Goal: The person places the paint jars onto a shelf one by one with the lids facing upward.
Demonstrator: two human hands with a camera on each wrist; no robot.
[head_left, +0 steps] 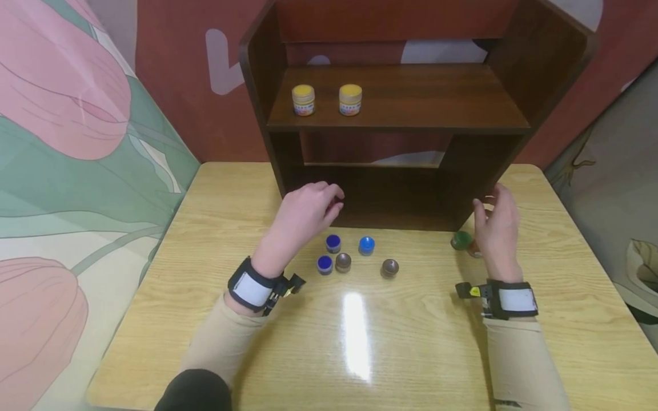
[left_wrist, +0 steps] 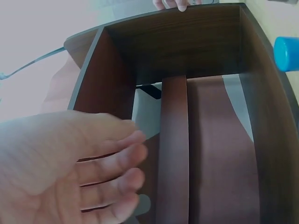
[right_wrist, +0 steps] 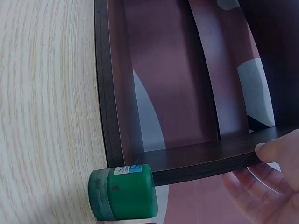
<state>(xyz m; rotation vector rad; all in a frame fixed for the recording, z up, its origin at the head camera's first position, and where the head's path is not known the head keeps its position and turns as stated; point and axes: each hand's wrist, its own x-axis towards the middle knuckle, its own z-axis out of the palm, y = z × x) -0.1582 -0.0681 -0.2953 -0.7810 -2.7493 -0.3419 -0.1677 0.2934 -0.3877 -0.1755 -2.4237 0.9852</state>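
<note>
A dark brown wooden shelf (head_left: pixel 398 97) stands at the back of the table. At its right side panel, my right hand (head_left: pixel 497 228) grips the panel's edge; in the right wrist view the thumb lies on the inner face, fingers on the outer. A green-lidded paint jar (right_wrist: pixel 124 192) stands by the panel's lower corner, with another small jar (head_left: pixel 474 250) partly hidden behind the right hand. My left hand (head_left: pixel 308 214) hovers before the lower compartment, its fingers loosely bent and nothing in them. Below it are two dark blue-lidded jars (head_left: pixel 333 244).
Two yellow-lidded jars (head_left: pixel 350 100) stand on the upper shelf board, toward the left. In front of the shelf, a light blue-lidded jar (head_left: pixel 366 245) and two brownish-grey-lidded jars (head_left: pixel 390 268) sit on the wood-grain table (head_left: pixel 411 348). Patterned walls border the table.
</note>
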